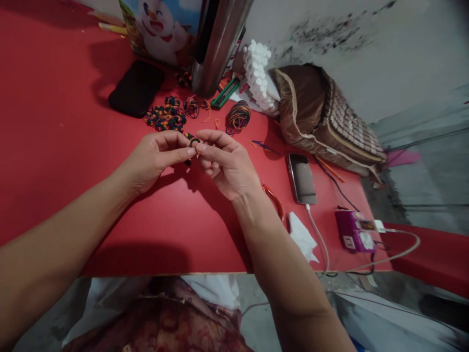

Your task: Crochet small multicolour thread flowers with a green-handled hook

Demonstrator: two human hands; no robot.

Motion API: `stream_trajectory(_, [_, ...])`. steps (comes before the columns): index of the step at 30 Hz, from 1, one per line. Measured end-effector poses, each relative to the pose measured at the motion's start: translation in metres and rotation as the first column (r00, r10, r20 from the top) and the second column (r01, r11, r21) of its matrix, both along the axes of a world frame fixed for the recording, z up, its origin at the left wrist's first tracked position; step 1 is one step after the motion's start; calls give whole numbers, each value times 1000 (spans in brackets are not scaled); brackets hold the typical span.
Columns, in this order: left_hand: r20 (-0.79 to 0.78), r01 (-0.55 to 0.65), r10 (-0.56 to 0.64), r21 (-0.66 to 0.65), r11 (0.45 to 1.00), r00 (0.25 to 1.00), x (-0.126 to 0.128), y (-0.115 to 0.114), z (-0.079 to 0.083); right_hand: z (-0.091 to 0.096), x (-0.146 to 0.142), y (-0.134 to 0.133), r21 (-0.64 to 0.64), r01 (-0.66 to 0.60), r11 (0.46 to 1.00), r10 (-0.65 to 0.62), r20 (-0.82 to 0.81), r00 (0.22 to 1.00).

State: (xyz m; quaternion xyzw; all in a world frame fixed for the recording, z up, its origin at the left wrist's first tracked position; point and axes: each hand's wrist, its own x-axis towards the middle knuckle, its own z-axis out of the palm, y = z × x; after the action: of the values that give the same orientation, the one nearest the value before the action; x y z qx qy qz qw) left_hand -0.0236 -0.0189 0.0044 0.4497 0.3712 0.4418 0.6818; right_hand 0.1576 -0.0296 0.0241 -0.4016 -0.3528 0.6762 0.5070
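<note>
Both hands meet over the red table (154, 239), fingers pinched on a small ring-shaped piece of dark multicoloured cord (194, 142). My left hand (157, 159) grips its left side between thumb and fingers. From the right, my right hand (227, 164) pinches the other side with thumb and forefinger. Fingertips hide part of the piece. Just beyond the left fingers lies a pile of knotted multicoloured cord pieces (164, 116). A ball of the same cord (238, 116) rests past my right hand, and a loose tangle of cord (192, 106) lies between them.
A black phone-like object (137, 89), a metal post (220, 49) and a green cutter (225, 93) are at the back. Rightward are a brown bag (311, 107), a charging phone (302, 178), white paper (302, 237), a purple power box (353, 230) and cables.
</note>
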Motion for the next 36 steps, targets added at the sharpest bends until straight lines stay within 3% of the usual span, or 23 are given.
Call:
stream_trajectory(4, [-16,-1,2,16,1000,1000,-1,-1,1,-3,2,3,-13,-27,1000,27,-14,1000])
stream_trajectory(9, [-12,-18,19,94,995,1000,1,-2,1,-8,9,8,-84,-166,983,149,-178,973])
stream_trajectory(12, [-1,-22,23,126,992,1000,4,-3,1,-9,12,9,-114,-175,978,149,-208,967])
stream_trajectory(19, [46,-113,115,-36,993,992,7,-2,3,-5,7,7,-186,-118,975,56,-309,949])
stream_trajectory(25, [61,-103,112,-133,986,992,5,2,-3,-6,5,6,-165,-87,982,48,-229,972])
stream_trajectory(30, [148,-30,53,-156,987,988,6,1,0,-10,1,7,-156,-120,980,79,-247,966])
stream_trajectory(36, [201,80,-37,-211,974,979,2,-1,7,-7,-5,2,-119,-24,993,3,-180,984])
